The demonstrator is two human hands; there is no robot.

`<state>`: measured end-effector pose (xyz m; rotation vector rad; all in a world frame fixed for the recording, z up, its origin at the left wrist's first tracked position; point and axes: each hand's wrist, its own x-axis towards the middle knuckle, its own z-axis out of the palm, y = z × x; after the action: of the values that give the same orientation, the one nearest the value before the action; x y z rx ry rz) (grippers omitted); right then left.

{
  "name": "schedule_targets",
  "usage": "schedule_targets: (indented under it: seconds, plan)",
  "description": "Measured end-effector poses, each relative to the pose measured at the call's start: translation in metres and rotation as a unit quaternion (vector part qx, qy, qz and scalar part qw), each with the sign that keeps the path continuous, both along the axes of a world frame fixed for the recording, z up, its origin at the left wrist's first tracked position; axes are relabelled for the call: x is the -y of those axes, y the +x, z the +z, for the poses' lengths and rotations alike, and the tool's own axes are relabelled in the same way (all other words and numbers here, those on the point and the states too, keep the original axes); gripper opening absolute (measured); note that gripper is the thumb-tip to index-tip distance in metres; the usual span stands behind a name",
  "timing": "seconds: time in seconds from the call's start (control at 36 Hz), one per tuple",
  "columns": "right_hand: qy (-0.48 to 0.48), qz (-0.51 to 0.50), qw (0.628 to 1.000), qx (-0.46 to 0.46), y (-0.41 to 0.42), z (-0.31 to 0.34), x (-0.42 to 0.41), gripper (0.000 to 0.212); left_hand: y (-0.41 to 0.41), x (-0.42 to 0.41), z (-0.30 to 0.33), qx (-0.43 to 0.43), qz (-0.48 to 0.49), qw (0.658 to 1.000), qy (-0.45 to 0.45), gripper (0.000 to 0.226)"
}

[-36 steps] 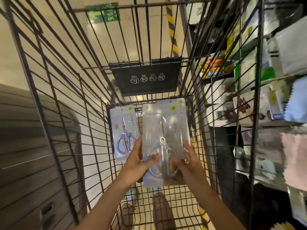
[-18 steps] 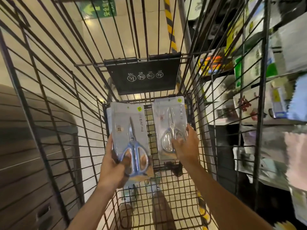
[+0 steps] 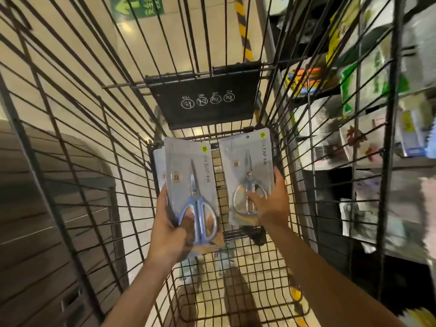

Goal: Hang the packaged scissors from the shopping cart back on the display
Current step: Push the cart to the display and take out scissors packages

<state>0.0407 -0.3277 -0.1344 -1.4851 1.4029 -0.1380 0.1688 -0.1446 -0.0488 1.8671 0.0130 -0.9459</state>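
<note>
Left hand (image 3: 168, 228) grips the blue-handled scissors pack (image 3: 192, 185); right hand (image 3: 271, 204) holds the silver-handled scissors pack (image 3: 247, 166) against the shopping cart's (image 3: 236, 291) far end.

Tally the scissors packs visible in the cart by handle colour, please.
Blue-handled scissors in clear blister pack, held in left hand: 1
Silver-handled scissors in clear blister pack, held in right hand: 1
Pack behind the blue one, contents hidden: 1
Total: 3

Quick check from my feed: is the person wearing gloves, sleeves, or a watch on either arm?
No. The left hand and right hand are both bare, without gloves or rings that show. Both forearms are uncovered as far as the frame shows, with no sleeve, watch or band visible.
</note>
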Motion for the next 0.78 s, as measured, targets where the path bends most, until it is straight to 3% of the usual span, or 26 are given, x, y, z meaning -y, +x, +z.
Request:
schedule_targets:
  seconds: [0.14,0.28,0.78]
  plan:
    - [0.029,0.06,0.998,-0.015,-0.007,0.01,0.001,0.071,0.006,0.001,0.013,-0.004,-0.027,1.0,-0.004,0.071]
    - [0.055,0.061,0.995,0.061,-0.013,0.053,-0.012,0.063,0.02,-0.003,0.052,0.03,-0.061,0.998,-0.007,0.073]
    - [-0.084,-0.087,0.966,0.228,-0.054,0.328,-0.134,0.066,0.037,-0.075,0.3,0.166,-0.179,0.957,-0.155,0.087]
